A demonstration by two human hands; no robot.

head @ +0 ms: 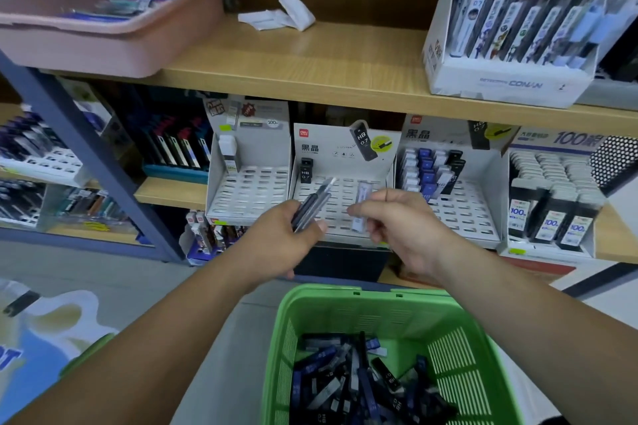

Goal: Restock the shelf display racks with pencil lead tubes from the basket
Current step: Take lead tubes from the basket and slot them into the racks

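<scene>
Tube (362, 205) upright in right hand (407, 228)

Seen from a single wide-angle camera worn on the person's head, the view faces forward and down at the wooden shelf (328, 55) from close range. Both forearms enter from the bottom edge; the left hand (276, 241) and right hand (407, 228), with the lead tubes (310, 207) they hold, fall at mid-frame in front of the display racks (248, 193). The green basket (328, 317) sits directly beneath, at the lower edge. The lens bows the shelf lines toward the sides.
</scene>
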